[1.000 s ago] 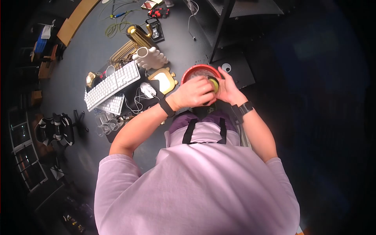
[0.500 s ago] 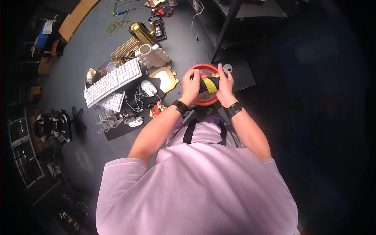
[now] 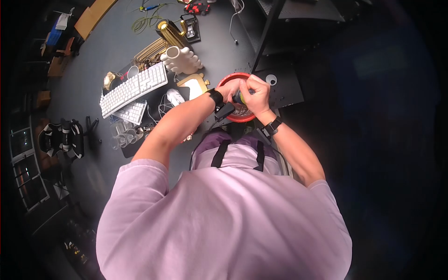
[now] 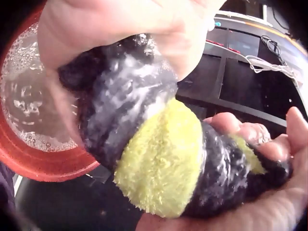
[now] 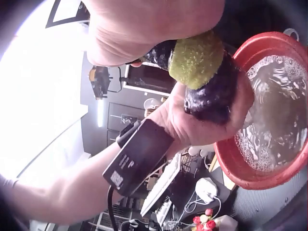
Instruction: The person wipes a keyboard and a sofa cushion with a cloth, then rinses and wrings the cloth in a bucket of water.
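A soaked, fuzzy cloth piece in black and yellow bands [image 4: 161, 163] is gripped between both hands over a red basin [image 3: 239, 120]. My left hand [image 3: 228, 88] wraps its thick black end, beside the basin's rim. The tapered black end lies in my right hand [image 3: 258, 95], whose fingers curl around it in the left wrist view. Between the hands the cloth bends, with the wide yellow band showing. Cloudy, foamy water [image 5: 279, 115] fills the basin. In the head view the hands hide most of the cloth.
Left of the basin are a yellow-framed board [image 3: 196, 86], a white ribbed vase [image 3: 181, 59], a white keyboard [image 3: 135, 89], a white mouse [image 3: 175, 97] and several clear glasses [image 3: 125, 134]. A small white cup [image 3: 271, 80] stands to the right, near a dark rack post [image 3: 267, 42].
One second ago the right hand was spread beside the cloth. Half a second ago both hands held it apart across the basin; now they are closer together, turned around it.
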